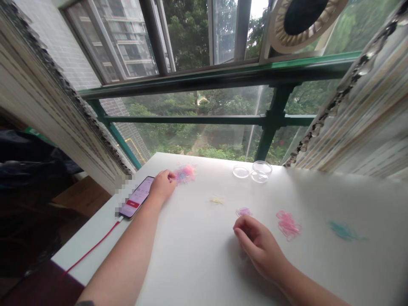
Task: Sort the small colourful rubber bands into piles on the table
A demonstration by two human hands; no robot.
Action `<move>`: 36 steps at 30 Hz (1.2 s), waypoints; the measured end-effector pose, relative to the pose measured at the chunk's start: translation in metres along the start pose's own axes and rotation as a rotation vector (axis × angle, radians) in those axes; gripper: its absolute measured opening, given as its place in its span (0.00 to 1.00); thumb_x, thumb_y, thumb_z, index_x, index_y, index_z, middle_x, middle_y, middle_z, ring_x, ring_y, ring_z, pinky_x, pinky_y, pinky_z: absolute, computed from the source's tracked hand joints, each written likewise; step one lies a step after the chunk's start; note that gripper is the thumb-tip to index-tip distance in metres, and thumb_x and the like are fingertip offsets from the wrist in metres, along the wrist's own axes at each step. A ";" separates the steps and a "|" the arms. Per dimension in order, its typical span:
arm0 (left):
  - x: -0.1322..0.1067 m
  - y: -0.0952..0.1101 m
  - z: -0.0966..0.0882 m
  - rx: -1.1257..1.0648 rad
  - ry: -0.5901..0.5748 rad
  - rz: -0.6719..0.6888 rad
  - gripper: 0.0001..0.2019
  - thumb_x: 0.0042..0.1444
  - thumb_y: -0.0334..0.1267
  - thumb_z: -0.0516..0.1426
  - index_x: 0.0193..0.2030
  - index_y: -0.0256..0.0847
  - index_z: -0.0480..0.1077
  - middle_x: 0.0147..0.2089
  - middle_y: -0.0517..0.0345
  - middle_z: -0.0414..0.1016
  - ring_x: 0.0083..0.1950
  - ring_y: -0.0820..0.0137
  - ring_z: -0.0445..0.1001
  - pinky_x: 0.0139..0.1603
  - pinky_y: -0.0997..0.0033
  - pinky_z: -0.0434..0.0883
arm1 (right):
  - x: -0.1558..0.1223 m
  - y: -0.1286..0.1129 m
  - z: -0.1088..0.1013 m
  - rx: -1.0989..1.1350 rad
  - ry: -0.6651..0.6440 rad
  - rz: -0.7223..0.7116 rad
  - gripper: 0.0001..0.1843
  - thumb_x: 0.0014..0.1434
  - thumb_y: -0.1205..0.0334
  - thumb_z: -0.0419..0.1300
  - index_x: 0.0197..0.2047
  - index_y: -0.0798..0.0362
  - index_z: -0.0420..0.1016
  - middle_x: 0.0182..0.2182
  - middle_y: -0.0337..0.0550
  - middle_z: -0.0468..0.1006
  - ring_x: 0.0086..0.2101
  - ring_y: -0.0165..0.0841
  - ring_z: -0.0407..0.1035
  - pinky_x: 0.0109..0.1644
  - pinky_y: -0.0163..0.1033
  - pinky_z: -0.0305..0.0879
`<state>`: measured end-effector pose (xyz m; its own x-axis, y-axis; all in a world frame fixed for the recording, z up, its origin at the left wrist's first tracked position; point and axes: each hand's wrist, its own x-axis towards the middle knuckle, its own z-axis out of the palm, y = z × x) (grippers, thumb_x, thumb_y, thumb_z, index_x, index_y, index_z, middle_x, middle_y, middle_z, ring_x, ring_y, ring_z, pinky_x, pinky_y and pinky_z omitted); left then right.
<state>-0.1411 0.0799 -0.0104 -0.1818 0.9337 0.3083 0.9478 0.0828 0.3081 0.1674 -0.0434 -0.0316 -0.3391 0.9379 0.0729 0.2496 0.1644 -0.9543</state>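
My left hand (163,185) rests at the near-left edge of a mixed pile of small coloured rubber bands (186,174). Its fingers are bent together, and whatever the fingertips pinch is hidden. My right hand (256,244) lies on the white table with curled fingers, thumb against index. Whether it holds a band cannot be made out. Just beyond its fingers is a small purple heap of bands (244,211). A pink heap of bands (288,225) lies to its right, and a teal heap of bands (344,230) farther right. Between the hands sits a small pale yellow heap of bands (217,199).
A phone (137,199) with a red cable (92,250) lies beside my left wrist. At the table's (191,255) far edge stand a clear round container (262,171) and a clear lid (241,171). Beyond are a green railing (191,120) and windows, with curtains (360,131) at both sides.
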 end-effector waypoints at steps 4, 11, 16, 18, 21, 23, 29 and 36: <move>-0.004 0.004 0.001 0.016 -0.143 0.034 0.08 0.44 0.31 0.53 0.31 0.41 0.72 0.36 0.56 0.74 0.37 0.68 0.71 0.38 0.73 0.66 | 0.000 0.000 0.000 0.007 0.001 -0.003 0.08 0.60 0.61 0.50 0.30 0.53 0.61 0.21 0.34 0.59 0.22 0.26 0.55 0.25 0.32 0.53; -0.007 0.010 0.002 0.027 -0.141 0.015 0.11 0.46 0.41 0.56 0.36 0.45 0.76 0.39 0.55 0.74 0.39 0.67 0.72 0.41 0.72 0.67 | -0.001 0.000 0.001 0.004 0.001 0.004 0.08 0.61 0.61 0.50 0.30 0.53 0.61 0.21 0.34 0.59 0.22 0.26 0.55 0.25 0.33 0.53; -0.006 0.009 0.001 0.016 -0.178 0.030 0.10 0.48 0.41 0.56 0.33 0.45 0.77 0.37 0.55 0.76 0.38 0.65 0.73 0.38 0.71 0.68 | 0.000 -0.002 0.001 0.014 -0.004 0.005 0.09 0.61 0.60 0.49 0.30 0.53 0.61 0.21 0.34 0.59 0.22 0.26 0.56 0.25 0.33 0.53; -0.006 0.010 0.001 0.033 -0.161 0.054 0.09 0.48 0.40 0.55 0.32 0.44 0.77 0.37 0.54 0.77 0.38 0.65 0.73 0.39 0.71 0.68 | 0.000 -0.002 0.001 0.014 -0.003 0.005 0.09 0.61 0.60 0.49 0.30 0.53 0.61 0.21 0.34 0.59 0.22 0.26 0.56 0.25 0.33 0.53; -0.006 0.011 0.001 0.073 -0.124 0.088 0.08 0.50 0.38 0.54 0.31 0.42 0.75 0.39 0.52 0.76 0.40 0.65 0.73 0.43 0.71 0.68 | 0.000 -0.001 0.000 -0.002 0.002 -0.002 0.08 0.60 0.60 0.50 0.30 0.53 0.61 0.21 0.34 0.59 0.22 0.27 0.55 0.25 0.33 0.53; -0.006 0.011 0.002 0.084 -0.119 0.089 0.09 0.52 0.37 0.52 0.32 0.41 0.73 0.40 0.51 0.76 0.41 0.65 0.72 0.44 0.70 0.68 | 0.000 -0.001 0.000 -0.012 0.003 -0.005 0.08 0.60 0.61 0.50 0.30 0.53 0.62 0.21 0.34 0.60 0.22 0.27 0.56 0.25 0.33 0.53; -0.004 0.013 0.001 0.028 -0.085 0.009 0.10 0.55 0.37 0.49 0.37 0.39 0.70 0.40 0.49 0.76 0.42 0.63 0.72 0.43 0.68 0.67 | 0.000 -0.001 0.000 0.002 -0.004 0.002 0.08 0.60 0.61 0.49 0.30 0.53 0.61 0.20 0.34 0.60 0.22 0.27 0.56 0.25 0.33 0.53; -0.005 0.013 0.000 -0.077 -0.095 0.011 0.11 0.53 0.33 0.50 0.41 0.41 0.69 0.41 0.53 0.76 0.41 0.67 0.73 0.42 0.71 0.67 | 0.000 -0.002 0.000 -0.002 0.004 -0.003 0.08 0.60 0.60 0.50 0.30 0.53 0.62 0.20 0.34 0.60 0.22 0.26 0.56 0.25 0.33 0.53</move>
<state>-0.1280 0.0767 -0.0080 -0.1423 0.9637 0.2261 0.9260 0.0488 0.3744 0.1664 -0.0436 -0.0294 -0.3364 0.9386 0.0765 0.2506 0.1676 -0.9535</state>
